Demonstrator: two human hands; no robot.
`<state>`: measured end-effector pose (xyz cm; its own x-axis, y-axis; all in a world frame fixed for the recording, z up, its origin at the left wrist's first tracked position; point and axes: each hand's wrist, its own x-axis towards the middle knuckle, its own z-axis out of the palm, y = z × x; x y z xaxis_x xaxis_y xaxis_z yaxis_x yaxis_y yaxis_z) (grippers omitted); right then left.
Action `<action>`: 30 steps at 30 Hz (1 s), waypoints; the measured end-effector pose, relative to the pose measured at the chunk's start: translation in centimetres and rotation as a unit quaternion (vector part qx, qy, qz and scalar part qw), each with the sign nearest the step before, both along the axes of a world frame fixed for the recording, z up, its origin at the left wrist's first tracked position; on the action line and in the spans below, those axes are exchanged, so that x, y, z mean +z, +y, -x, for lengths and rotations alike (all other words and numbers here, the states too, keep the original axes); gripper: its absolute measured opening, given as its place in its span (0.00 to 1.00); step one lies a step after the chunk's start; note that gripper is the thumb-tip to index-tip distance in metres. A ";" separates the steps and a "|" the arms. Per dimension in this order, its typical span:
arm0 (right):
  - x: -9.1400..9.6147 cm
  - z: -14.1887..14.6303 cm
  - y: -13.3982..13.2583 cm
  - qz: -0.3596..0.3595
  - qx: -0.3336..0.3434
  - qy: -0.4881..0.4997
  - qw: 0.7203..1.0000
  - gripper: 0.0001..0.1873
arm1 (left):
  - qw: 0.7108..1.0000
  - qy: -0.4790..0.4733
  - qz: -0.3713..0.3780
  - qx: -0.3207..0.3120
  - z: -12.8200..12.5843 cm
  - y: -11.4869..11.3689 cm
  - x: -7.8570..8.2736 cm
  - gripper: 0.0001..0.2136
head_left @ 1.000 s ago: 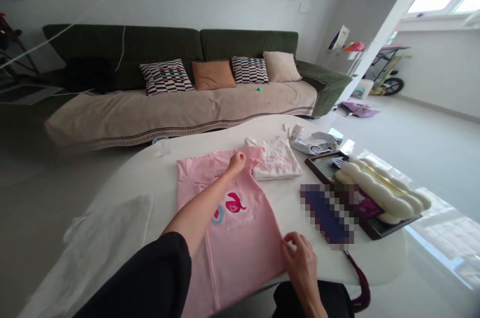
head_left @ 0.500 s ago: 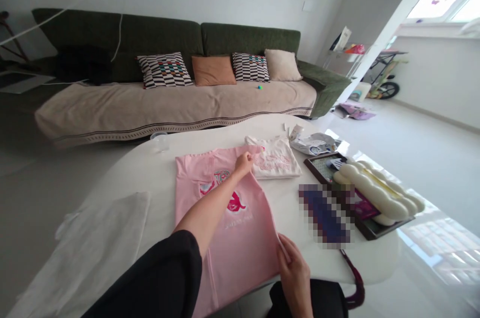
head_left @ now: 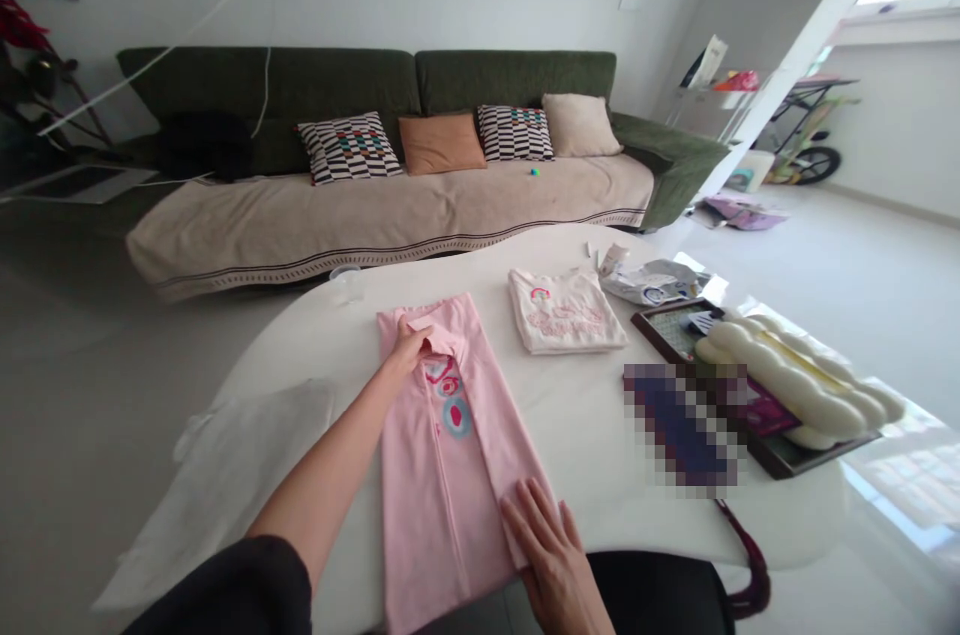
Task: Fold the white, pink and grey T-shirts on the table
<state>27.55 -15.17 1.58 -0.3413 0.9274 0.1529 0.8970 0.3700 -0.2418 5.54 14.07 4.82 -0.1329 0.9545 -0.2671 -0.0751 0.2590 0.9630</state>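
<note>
A pink T-shirt lies on the white table, both long sides folded inward into a narrow strip. Part of its printed front shows in the gap between the folds. At the far end, my left hand grips the folded-over sleeve, fingers closed on the cloth. My right hand rests flat, fingers stretched out, on the near right edge of the shirt. To the right of the shirt lies a folded white T-shirt with a pink print, untouched by either hand.
A dark tray with a cream puffy case stands at the table's right, beside a blurred-out item. Behind it is a silver packet. A clear cup and a whitish sheet are on the left.
The right side of the pink T-shirt has been folded over to the left. My left hand has moved left with the sleeve. My right hand has gone from gripping the edge to lying flat.
</note>
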 end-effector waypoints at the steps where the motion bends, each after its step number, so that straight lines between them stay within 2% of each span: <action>1: 0.0 0.0 -0.1 -0.004 -0.003 -0.007 1.000 0.39 | 0.999 0.046 -0.021 -0.010 -0.2 0.3 0.1 0.26; 3: 0.1 0.0 -0.2 -0.020 -0.006 -0.013 1.000 0.38 | 0.977 0.187 -0.083 -0.056 -0.2 1.1 0.3 0.27; 5: 0.2 0.1 -0.4 -0.036 -0.011 -0.012 0.999 0.36 | 0.939 0.302 -0.128 -0.106 0.3 1.9 0.6 0.24; 8: 0.3 0.1 -0.6 -0.042 -0.011 -0.023 0.999 0.33 | 0.917 0.356 -0.124 -0.130 1.7 2.6 1.2 0.21; 11: 0.5 0.1 -0.9 -0.038 0.015 -0.031 0.999 0.32 | 0.899 0.410 -0.108 -0.108 2.2 2.3 1.9 0.21; 13: 1.0 0.2 -0.8 -0.044 0.030 -0.027 0.998 0.33 | 0.869 0.470 -0.127 -0.088 1.3 1.6 2.3 0.22; 14: 1.4 0.2 -0.5 -0.049 0.031 -0.022 0.998 0.32 | 0.845 0.505 -0.149 -0.093 0.4 1.2 2.4 0.22; 16: 2.3 0.6 0.7 -0.050 0.013 -0.010 0.999 0.30 | 0.789 0.565 -0.200 -0.134 -1.9 0.6 2.1 0.22; 18: 2.9 1.1 2.4 -0.036 -0.021 0.003 0.999 0.28 | 0.753 0.591 -0.217 -0.189 -4.4 0.1 1.1 0.23; 21: 2.6 1.9 5.1 -0.015 -0.067 0.018 0.997 0.28 | 0.748 0.600 -0.180 -0.219 -6.9 -0.1 -0.9 0.27; 24: 1.3 2.4 6.1 -0.014 -0.080 0.022 0.996 0.28 | 0.755 0.599 -0.161 -0.215 -7.3 0.1 -2.5 0.29; 27: -0.1 2.5 4.9 -0.022 -0.072 0.002 0.997 0.29 | 0.754 0.595 -0.165 -0.222 -6.8 0.8 -3.1 0.30; 30: -1.6 2.1 2.3 -0.044 -0.041 -0.032 0.998 0.32 | 0.749 0.596 -0.168 -0.236 -6.5 1.8 -2.9 0.30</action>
